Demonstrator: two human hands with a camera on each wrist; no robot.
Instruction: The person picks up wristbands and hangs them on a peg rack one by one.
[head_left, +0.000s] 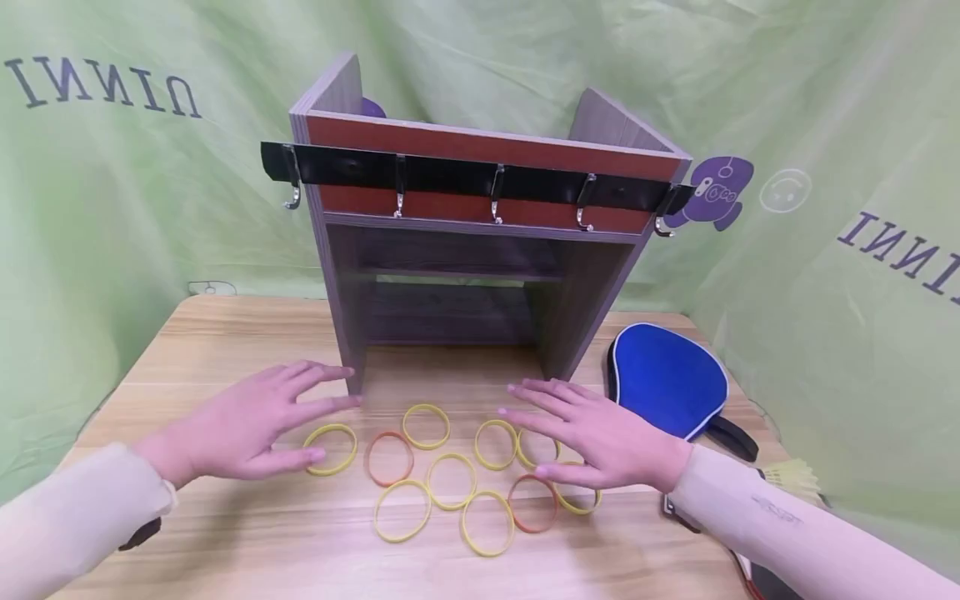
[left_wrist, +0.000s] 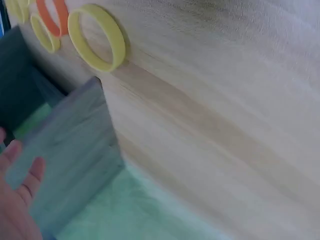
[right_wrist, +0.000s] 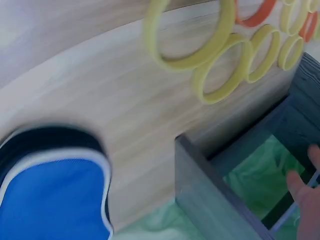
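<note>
My left hand point(head_left: 251, 421), fingers spread, hovers near the left foot of a grey wooden shelf unit point(head_left: 341, 325); whether it touches cannot be told. My right hand point(head_left: 611, 437) is held flat with fingers extended, above some of the rings and left of a blue paddle case point(head_left: 667, 375). Neither hand holds anything. Several yellow rings point(head_left: 487, 554) and two orange-red rings point(head_left: 386, 483) lie loosely grouped on the table between and under the hands. A black strip point(head_left: 450, 173) with several metal hooks point(head_left: 497, 193) runs across the unit's red front board.
The wooden table point(head_left: 247, 533) meets a green curtain point(head_left: 112, 225) behind and at the sides. A yellow shuttlecock point(head_left: 793, 475) lies at the right edge, near other things partly hidden by my right sleeve. A small dark object point(head_left: 141, 533) shows beneath the left cuff.
</note>
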